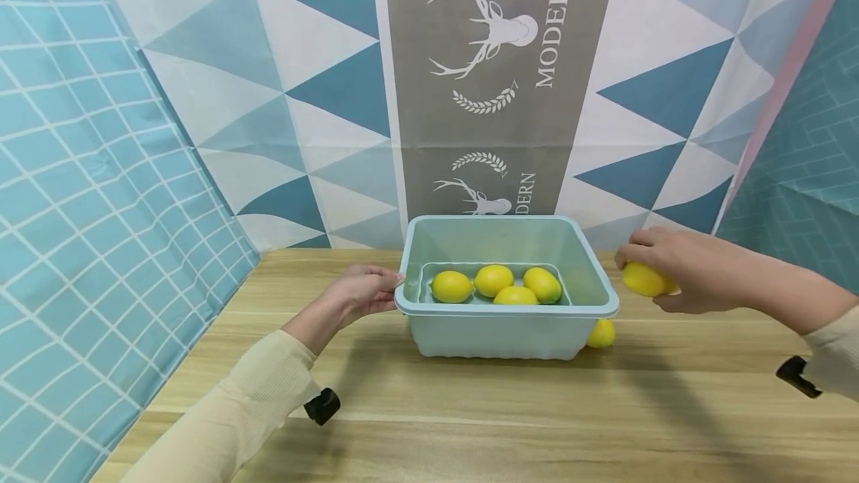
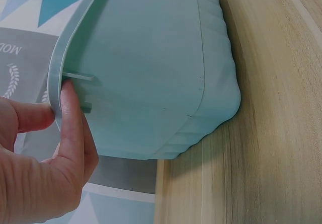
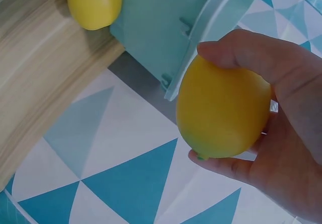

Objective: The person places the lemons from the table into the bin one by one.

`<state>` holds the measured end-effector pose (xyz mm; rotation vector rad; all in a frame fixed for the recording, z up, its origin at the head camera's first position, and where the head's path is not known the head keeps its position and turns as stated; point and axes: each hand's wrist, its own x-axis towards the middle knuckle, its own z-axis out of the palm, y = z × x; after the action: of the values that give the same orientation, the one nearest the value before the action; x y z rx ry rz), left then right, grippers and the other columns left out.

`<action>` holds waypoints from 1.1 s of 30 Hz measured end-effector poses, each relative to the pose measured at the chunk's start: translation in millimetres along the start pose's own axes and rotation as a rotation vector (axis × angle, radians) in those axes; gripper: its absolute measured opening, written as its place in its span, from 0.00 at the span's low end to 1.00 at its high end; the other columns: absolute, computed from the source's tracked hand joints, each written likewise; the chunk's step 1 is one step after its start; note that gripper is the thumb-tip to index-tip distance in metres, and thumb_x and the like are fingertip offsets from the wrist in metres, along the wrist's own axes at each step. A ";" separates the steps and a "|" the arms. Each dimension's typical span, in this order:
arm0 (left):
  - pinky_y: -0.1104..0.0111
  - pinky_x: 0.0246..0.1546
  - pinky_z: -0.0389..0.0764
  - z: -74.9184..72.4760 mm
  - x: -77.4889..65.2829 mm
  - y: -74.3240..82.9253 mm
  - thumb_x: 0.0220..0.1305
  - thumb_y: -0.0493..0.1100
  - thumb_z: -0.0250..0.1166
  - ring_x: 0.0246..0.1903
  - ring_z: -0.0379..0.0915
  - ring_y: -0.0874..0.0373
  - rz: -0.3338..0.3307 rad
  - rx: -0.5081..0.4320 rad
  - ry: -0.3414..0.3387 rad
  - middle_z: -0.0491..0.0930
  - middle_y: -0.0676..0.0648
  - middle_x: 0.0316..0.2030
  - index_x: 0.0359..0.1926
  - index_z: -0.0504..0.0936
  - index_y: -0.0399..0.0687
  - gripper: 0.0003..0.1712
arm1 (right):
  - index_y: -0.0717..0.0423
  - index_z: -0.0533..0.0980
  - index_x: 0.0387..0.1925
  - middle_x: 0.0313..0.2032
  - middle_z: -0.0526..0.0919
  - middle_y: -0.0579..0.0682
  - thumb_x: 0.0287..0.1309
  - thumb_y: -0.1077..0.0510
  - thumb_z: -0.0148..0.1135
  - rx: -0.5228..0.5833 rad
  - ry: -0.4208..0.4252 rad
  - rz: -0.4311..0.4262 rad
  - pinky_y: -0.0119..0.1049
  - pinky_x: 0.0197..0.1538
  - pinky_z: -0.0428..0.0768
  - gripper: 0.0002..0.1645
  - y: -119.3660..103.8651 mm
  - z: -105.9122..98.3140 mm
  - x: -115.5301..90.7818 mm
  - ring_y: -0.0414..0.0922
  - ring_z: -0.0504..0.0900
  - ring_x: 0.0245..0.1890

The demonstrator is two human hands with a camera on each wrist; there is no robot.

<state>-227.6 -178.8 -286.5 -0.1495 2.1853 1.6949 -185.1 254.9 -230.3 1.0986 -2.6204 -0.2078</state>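
A pale blue-green plastic basin (image 1: 493, 334) stands on the wooden table with several yellow lemons (image 1: 493, 281) on its floor. My left hand (image 1: 359, 293) pinches the basin's left rim; in the left wrist view the thumb lies on the outer edge of the rim (image 2: 58, 78) and the fingers are tucked under it. To the right of the basin, my right hand (image 1: 684, 267) holds a lemon (image 1: 646, 279) above the table. The right wrist view shows this lemon (image 3: 224, 110) between thumb and fingers, overlapping the basin's rim.
Another lemon (image 1: 602, 334) lies on the table (image 1: 470, 416) against the basin's right side, partly hidden by it. Patterned cloth (image 1: 322, 95) with triangles and deer heads hangs right behind the table. A blue tiled sheet (image 1: 87, 170) borders the left side.
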 end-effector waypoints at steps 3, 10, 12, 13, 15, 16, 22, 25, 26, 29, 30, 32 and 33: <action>0.70 0.43 0.84 0.1 0.6 0.1 0.69 0.40 0.56 0.33 0.76 0.62 0.002 -0.008 -0.003 0.77 0.44 0.41 0.58 0.70 0.29 0.22 | 0.39 0.75 0.40 0.35 0.74 0.34 0.22 0.58 0.83 0.022 -0.025 0.022 0.29 0.37 0.80 0.36 -1.2 -2.0 5.7 0.33 0.70 0.36; 0.69 0.44 0.84 2.1 2.0 -1.1 0.69 0.40 0.56 0.34 0.76 0.62 0.007 -0.017 -0.013 0.77 0.46 0.38 0.60 0.68 0.27 0.24 | 0.38 0.74 0.40 0.37 0.74 0.35 0.25 0.58 0.84 0.063 -0.063 0.033 0.33 0.39 0.81 0.36 -1.5 -4.4 19.6 0.35 0.71 0.37; 0.70 0.43 0.84 2.6 1.8 -1.7 0.69 0.40 0.56 0.34 0.76 0.62 0.004 -0.011 -0.012 0.77 0.47 0.37 0.60 0.68 0.27 0.24 | 0.38 0.74 0.40 0.37 0.74 0.35 0.26 0.58 0.83 0.077 -0.063 0.023 0.33 0.38 0.81 0.34 -1.8 -4.6 23.7 0.35 0.70 0.37; 0.72 0.42 0.84 2.6 1.7 -2.1 0.69 0.40 0.56 0.34 0.76 0.62 0.003 -0.006 -0.012 0.77 0.47 0.37 0.60 0.68 0.27 0.24 | 0.38 0.74 0.40 0.37 0.74 0.36 0.27 0.58 0.83 0.084 -0.063 0.023 0.32 0.38 0.81 0.34 -2.4 -5.1 25.7 0.35 0.70 0.37; 0.73 0.40 0.84 2.9 1.1 -2.7 0.69 0.40 0.56 0.33 0.76 0.61 0.003 -0.003 -0.010 0.77 0.46 0.39 0.60 0.68 0.27 0.24 | 0.39 0.74 0.41 0.38 0.75 0.36 0.28 0.59 0.82 0.097 -0.066 0.022 0.32 0.38 0.82 0.33 -3.3 -5.2 29.6 0.35 0.70 0.37; 0.73 0.39 0.84 2.8 0.9 -2.9 0.70 0.40 0.56 0.33 0.76 0.62 0.004 0.002 -0.012 0.77 0.45 0.40 0.60 0.68 0.27 0.24 | 0.39 0.74 0.41 0.38 0.75 0.37 0.29 0.59 0.82 0.103 -0.068 0.025 0.32 0.39 0.82 0.33 -3.9 -5.8 31.3 0.35 0.71 0.37; 0.73 0.40 0.84 2.4 -0.7 -3.2 0.69 0.40 0.56 0.33 0.76 0.62 0.006 0.006 -0.015 0.78 0.44 0.41 0.60 0.68 0.27 0.24 | 0.42 0.75 0.42 0.39 0.76 0.40 0.31 0.60 0.81 0.119 -0.083 0.037 0.36 0.39 0.84 0.32 -4.0 -8.3 40.4 0.37 0.72 0.38; 0.72 0.40 0.84 2.4 -1.2 -2.8 0.69 0.40 0.56 0.33 0.76 0.62 0.008 0.004 -0.010 0.78 0.44 0.40 0.59 0.69 0.27 0.24 | 0.44 0.75 0.42 0.40 0.76 0.42 0.33 0.60 0.80 0.130 -0.097 0.048 0.36 0.40 0.84 0.31 -2.7 -10.0 44.6 0.38 0.72 0.39; 0.72 0.40 0.84 2.3 -1.4 -2.6 0.70 0.40 0.56 0.33 0.76 0.62 0.010 0.007 -0.012 0.78 0.45 0.39 0.59 0.69 0.27 0.24 | 0.45 0.75 0.43 0.40 0.76 0.42 0.34 0.60 0.80 0.137 -0.101 0.050 0.36 0.40 0.84 0.30 -2.3 -10.6 45.9 0.39 0.72 0.39; 0.70 0.43 0.84 2.1 -1.6 -2.0 0.69 0.40 0.56 0.34 0.76 0.62 0.018 0.009 -0.009 0.77 0.46 0.38 0.59 0.69 0.27 0.24 | 0.46 0.75 0.43 0.39 0.76 0.42 0.36 0.60 0.78 0.157 -0.110 0.052 0.35 0.40 0.82 0.29 -1.8 -12.4 50.4 0.39 0.72 0.38; 0.70 0.43 0.84 1.9 -1.9 -1.6 0.69 0.40 0.56 0.34 0.76 0.62 0.020 0.012 -0.009 0.77 0.47 0.38 0.59 0.69 0.27 0.24 | 0.46 0.75 0.42 0.39 0.76 0.42 0.36 0.60 0.78 0.162 -0.110 0.048 0.35 0.40 0.81 0.28 -1.6 -12.7 52.1 0.39 0.71 0.38; 0.69 0.44 0.84 1.7 -2.1 -1.1 0.69 0.40 0.56 0.34 0.76 0.62 0.025 0.013 -0.009 0.77 0.47 0.38 0.59 0.69 0.27 0.24 | 0.46 0.74 0.42 0.38 0.75 0.42 0.36 0.60 0.78 0.169 -0.108 0.043 0.35 0.40 0.81 0.28 -1.6 -13.3 55.7 0.39 0.71 0.37; 0.70 0.44 0.84 1.7 -2.3 -0.7 0.69 0.40 0.56 0.34 0.76 0.62 0.026 0.011 -0.009 0.77 0.47 0.38 0.59 0.69 0.27 0.24 | 0.46 0.74 0.42 0.38 0.75 0.43 0.36 0.60 0.78 0.172 -0.107 0.041 0.35 0.39 0.80 0.28 -1.6 -13.7 57.6 0.39 0.71 0.37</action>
<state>-224.9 -177.7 -286.8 -0.1107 2.1992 1.6937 -218.0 212.3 -205.7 1.1144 -2.7976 -0.0332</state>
